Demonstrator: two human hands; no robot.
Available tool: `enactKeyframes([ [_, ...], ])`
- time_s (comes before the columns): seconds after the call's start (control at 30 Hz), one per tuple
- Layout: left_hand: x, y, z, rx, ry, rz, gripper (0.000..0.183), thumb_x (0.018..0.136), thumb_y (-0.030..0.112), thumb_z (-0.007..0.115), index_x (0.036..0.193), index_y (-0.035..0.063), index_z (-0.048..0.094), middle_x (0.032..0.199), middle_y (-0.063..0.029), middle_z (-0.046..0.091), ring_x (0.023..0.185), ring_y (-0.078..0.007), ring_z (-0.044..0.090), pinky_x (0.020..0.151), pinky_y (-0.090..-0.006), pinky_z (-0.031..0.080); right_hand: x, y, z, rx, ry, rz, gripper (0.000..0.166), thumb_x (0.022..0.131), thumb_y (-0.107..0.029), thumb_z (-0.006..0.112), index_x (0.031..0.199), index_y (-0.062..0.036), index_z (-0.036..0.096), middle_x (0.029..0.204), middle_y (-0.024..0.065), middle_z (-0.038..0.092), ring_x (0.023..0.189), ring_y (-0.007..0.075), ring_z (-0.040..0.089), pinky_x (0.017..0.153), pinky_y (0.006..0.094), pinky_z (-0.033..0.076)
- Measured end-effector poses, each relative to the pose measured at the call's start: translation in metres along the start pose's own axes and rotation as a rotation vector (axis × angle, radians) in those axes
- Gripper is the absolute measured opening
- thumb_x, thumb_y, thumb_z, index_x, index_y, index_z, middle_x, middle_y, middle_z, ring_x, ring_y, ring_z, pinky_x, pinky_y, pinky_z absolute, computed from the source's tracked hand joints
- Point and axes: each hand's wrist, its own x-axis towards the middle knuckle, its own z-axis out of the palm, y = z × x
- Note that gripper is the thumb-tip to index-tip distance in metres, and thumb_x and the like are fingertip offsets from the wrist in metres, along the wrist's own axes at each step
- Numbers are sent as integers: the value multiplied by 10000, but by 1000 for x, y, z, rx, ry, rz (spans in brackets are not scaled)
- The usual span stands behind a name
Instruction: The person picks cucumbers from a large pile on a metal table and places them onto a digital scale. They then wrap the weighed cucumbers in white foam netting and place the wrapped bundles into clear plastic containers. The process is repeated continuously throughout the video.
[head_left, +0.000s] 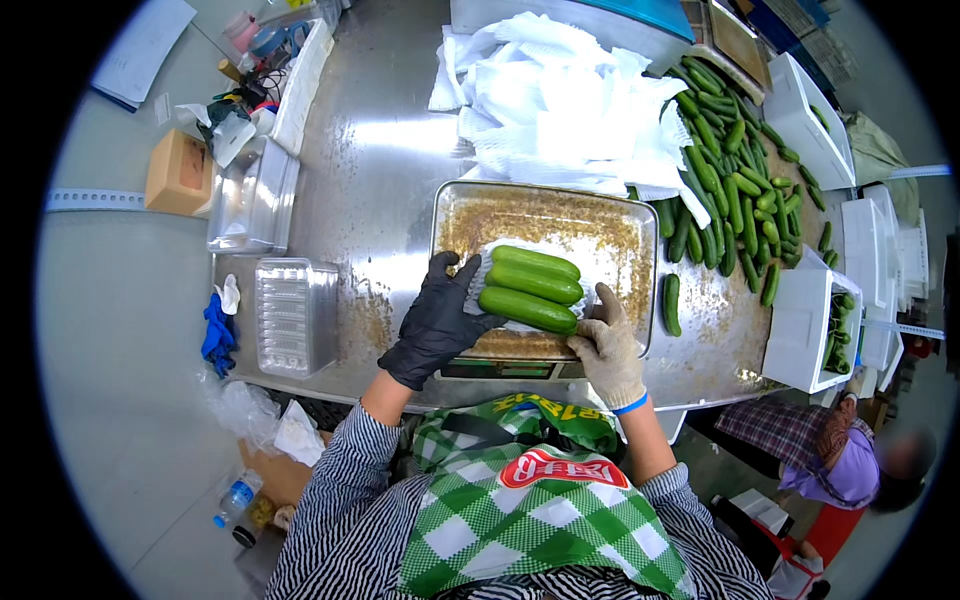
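Three green cucumbers (534, 283) lie side by side on a white ribbed liner (477, 294). They rest over the stained metal pan (517, 214) of a scale, whose display panel (499, 370) shows along the near edge. My left hand (435, 322), in a black glove, grips the liner's left end. At the other end, my right hand (609, 346), in a pale knitted glove, has its thumb and fingers around the liner's edge and touches the nearest cucumber's tip. Whether a clear tray sits under the liner, I cannot tell.
Behind the pan lies a heap of white ribbed liners (555, 112). Many cucumbers (739, 187) are piled right, beside white foam boxes (799, 330). Clear plastic containers (296, 315) stand left. One loose cucumber (671, 304) lies beside the pan. Another person (817, 450) is at lower right.
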Motion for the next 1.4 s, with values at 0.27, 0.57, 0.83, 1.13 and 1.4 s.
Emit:
enactKeyframes([
  [0.27, -1, 11, -9, -85, -89, -106, 854, 748, 339, 855, 1441, 66, 437, 1393, -255, 359, 1223, -393, 510, 970, -402, 507, -1, 0, -5, 60, -28, -23, 358, 724, -102, 785, 1037, 16, 659, 1445, 296, 410, 1043, 322, 611, 863, 387, 527],
  [0.57, 22, 19, -29, -160, -258, -123, 1306, 622, 470, 913, 1572, 72, 110, 1370, -261, 447, 1242, -386, 515, 1046, -422, 444, 28, -14, 24, -28, 281, 105, 676, 922, -245, 639, 1468, 33, 353, 1334, 270, 475, 1231, 373, 515, 1024, 414, 437],
  [0.83, 41, 3, -36, -292, -192, -82, 1240, 587, 417, 942, 1542, 55, 238, 1345, -220, 484, 1269, -337, 516, 1051, -402, 448, 63, -35, 33, 134, 407, 89, 429, 890, -175, 666, 1281, -14, 595, 1311, 245, 498, 1225, 377, 504, 1047, 421, 404],
  [1.13, 77, -27, -77, -392, 141, 8, 1209, 584, 245, 964, 1540, 54, 249, 1273, -127, 483, 1221, -254, 510, 1050, -373, 445, 165, -87, 14, 69, 349, -160, 509, 828, -298, 704, 1262, -51, 610, 1320, 276, 485, 1200, 408, 538, 979, 439, 482],
  [1.4, 168, -134, -137, -265, 413, 0, 1097, 625, 260, 939, 1506, 34, 326, 1286, -175, 491, 1190, -277, 518, 1014, -392, 449, 330, -119, 78, 207, 243, -286, 504, 872, -396, 649, 1231, -41, 637, 1302, 298, 522, 1194, 429, 546, 1016, 437, 453],
])
